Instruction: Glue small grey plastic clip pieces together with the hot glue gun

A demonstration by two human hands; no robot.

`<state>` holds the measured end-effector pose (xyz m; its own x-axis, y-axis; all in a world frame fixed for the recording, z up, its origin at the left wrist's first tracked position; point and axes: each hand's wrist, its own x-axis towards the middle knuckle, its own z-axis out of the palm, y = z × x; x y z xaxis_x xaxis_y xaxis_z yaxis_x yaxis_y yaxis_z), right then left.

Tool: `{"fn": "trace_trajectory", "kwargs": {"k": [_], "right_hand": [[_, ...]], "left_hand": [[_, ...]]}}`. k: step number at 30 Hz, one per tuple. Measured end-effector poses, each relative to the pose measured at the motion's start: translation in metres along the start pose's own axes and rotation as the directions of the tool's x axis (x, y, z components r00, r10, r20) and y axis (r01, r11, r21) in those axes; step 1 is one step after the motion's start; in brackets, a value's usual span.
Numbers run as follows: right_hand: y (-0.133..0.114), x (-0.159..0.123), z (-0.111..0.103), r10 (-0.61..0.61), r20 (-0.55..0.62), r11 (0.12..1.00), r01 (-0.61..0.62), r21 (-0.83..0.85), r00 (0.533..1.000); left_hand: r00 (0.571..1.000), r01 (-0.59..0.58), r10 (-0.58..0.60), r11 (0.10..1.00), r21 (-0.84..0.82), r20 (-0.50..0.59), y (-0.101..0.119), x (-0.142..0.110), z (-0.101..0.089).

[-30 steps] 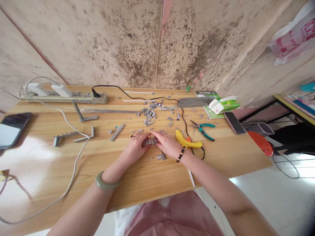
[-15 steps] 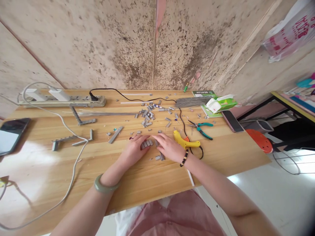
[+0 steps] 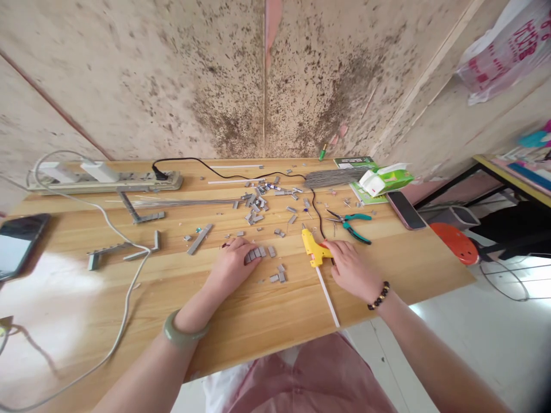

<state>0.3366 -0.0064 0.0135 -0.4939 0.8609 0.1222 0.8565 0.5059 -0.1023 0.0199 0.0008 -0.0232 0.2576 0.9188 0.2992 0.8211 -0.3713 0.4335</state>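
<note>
My left hand (image 3: 233, 263) rests on the table, its fingers closed around a short row of small grey blocks (image 3: 255, 254). One separate grey block (image 3: 271, 251) lies just right of that row. A few more grey pieces (image 3: 279, 276) sit nearer to me. My right hand (image 3: 353, 271) has its fingers over the handle of a yellow hot glue gun (image 3: 310, 246), which lies on its side with the nozzle pointing away from me. From its back end a long white glue stick (image 3: 328, 298) reaches toward the table's front edge.
Teal-handled pliers (image 3: 355, 225) lie behind my right hand. Loose grey pieces (image 3: 256, 206) and a bundle of thin wires (image 3: 336, 177) are farther back. Joined grey strips (image 3: 140, 215), a white cable (image 3: 129, 292) and a power strip (image 3: 142, 180) occupy the left. A phone (image 3: 406, 210) lies right.
My right hand has left the grey blocks and moved right onto the glue gun's handle. The gun has turned slightly. My left hand stays on the block row; one block now lies apart.
</note>
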Motion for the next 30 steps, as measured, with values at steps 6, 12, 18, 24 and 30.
{"fn": "trace_trajectory", "kwargs": {"k": [6,12,18,24,30], "right_hand": [[-0.009,0.006,0.007,0.046,-0.012,0.992,-0.047,-0.117,0.999],[-0.003,0.009,0.005,0.099,-0.057,0.99,-0.104,-0.092,0.993],[0.005,0.015,0.003,0.184,-0.252,0.968,-0.131,0.212,0.95],[-0.01,0.046,-0.012,0.22,-0.352,0.85,-0.001,0.527,0.91],[-0.019,0.08,-0.004,0.141,-0.339,0.805,0.092,0.587,0.93]], "left_hand": [[0.997,-0.073,0.074,0.997,0.04,-0.032,0.001,-0.002,0.001],[0.983,-0.171,0.18,0.972,0.161,-0.045,0.009,-0.002,-0.004],[0.984,-0.175,0.178,0.976,0.13,-0.012,0.013,-0.002,-0.008],[0.998,-0.068,0.066,0.993,-0.094,-0.017,0.013,-0.001,-0.008],[0.999,-0.003,-0.008,0.951,-0.311,-0.034,0.014,0.001,-0.011]]}}
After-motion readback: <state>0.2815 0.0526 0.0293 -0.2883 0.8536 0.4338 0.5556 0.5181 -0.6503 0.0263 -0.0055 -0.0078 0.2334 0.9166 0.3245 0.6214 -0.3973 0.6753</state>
